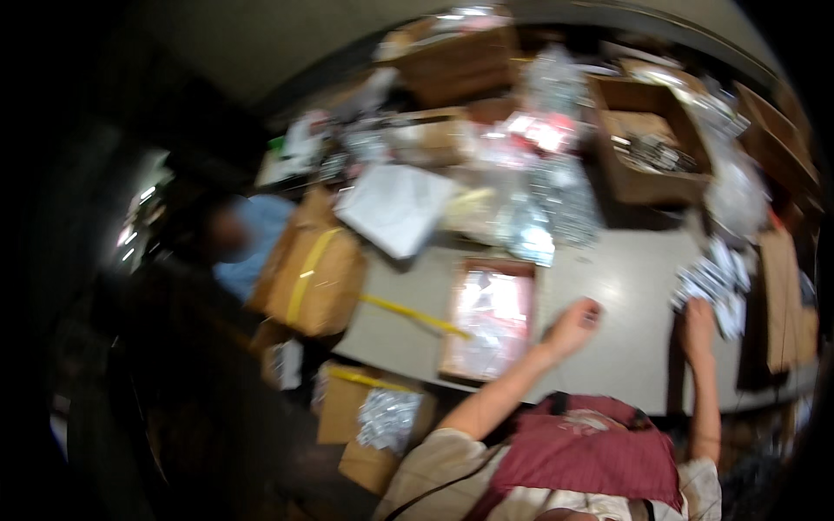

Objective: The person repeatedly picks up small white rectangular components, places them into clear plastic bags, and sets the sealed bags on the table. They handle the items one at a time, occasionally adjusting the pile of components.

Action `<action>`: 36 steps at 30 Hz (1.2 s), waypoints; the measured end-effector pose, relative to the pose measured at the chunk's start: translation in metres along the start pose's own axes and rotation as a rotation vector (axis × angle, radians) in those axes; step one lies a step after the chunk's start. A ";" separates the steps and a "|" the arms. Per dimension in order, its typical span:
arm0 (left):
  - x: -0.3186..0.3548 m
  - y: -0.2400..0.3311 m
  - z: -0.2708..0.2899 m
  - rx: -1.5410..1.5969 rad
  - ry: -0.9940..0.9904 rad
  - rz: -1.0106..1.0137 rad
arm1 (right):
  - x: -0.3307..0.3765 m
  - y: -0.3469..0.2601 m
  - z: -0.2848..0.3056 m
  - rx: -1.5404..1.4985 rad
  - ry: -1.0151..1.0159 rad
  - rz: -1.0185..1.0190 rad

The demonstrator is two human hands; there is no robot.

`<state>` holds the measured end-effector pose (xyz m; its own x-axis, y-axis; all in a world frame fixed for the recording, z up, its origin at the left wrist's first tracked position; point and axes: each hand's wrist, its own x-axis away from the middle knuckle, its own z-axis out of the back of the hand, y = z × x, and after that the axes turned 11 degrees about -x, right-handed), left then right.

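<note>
The picture is blurred. My left hand [573,326] rests on the pale table [625,278] with its fingers curled and nothing seen in it. It lies just right of a shallow cardboard tray [452,347] that holds clear plastic packets. My right hand [695,317] is further right, closed on the lower edge of a bunch of small white and silver packets [717,278]. Both forearms come up from the lower edge, over a dark red apron [591,451].
A brown box with a yellow strap [308,278] sits at the table's left corner, by a seated person [239,234]. Open cardboard boxes [647,143], plastic bags and a white sheet [395,208] crowd the back. A box of silver packets [382,421] stands below the front edge.
</note>
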<state>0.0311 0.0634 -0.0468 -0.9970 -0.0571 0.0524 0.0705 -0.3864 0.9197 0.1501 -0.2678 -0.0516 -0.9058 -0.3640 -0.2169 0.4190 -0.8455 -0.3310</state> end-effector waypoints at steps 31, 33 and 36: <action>-0.006 0.004 0.001 0.526 0.056 0.056 | 0.005 -0.153 -0.005 -1.650 -0.272 -0.604; -0.004 -0.001 0.011 0.496 0.032 0.124 | -0.002 -0.155 0.009 -1.669 -0.279 -0.553; 0.007 0.046 0.028 0.534 0.004 0.163 | 0.001 -0.145 0.015 -1.611 -0.267 -0.565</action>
<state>0.0266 0.0710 0.0069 -0.9743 -0.0807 0.2102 0.1969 0.1483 0.9692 0.0875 -0.1514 0.0102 -0.8662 -0.3736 0.3318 -0.4431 0.2676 -0.8556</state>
